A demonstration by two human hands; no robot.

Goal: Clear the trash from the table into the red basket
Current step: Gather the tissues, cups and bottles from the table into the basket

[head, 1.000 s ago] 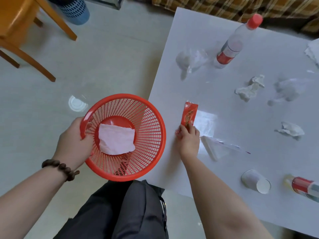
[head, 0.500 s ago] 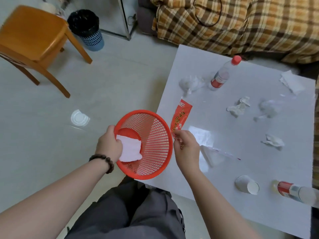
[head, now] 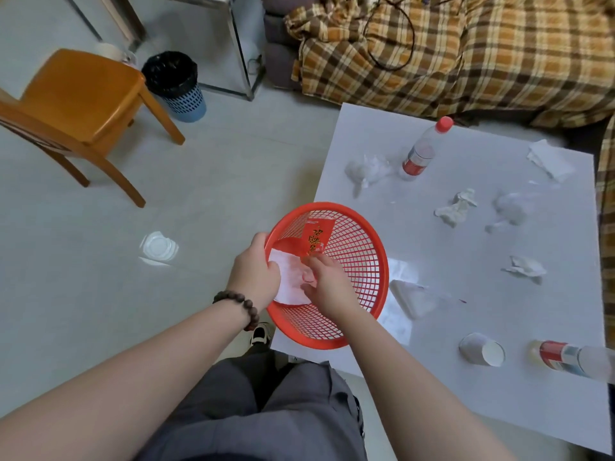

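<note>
My left hand (head: 254,272) grips the near-left rim of the red mesh basket (head: 361,261), held tilted at the white table's (head: 499,314) left edge. My right hand (head: 327,282) reaches inside the basket and pinches the lower end of a red packet (head: 315,239) with gold writing. A white tissue (head: 288,284) lies in the basket's bottom. On the table lie crumpled tissues (head: 456,207), (head: 525,269), clear plastic wrappers (head: 366,171), (head: 507,209), (head: 414,299), a tipped paper cup (head: 482,349), a lying bottle (head: 572,359) and an upright red-capped bottle (head: 421,153).
A wooden chair (head: 80,104) and a blue bin with a black liner (head: 176,84) stand on the floor to the left. A plaid-covered sofa (head: 466,51) runs behind the table. A white lid (head: 158,249) lies on the floor. A flat napkin (head: 550,159) sits at the table's far right.
My right hand lifted the red packet off the table and carried it left into the basket. The left hand brought the basket right, against the table edge. The view tilted up.
</note>
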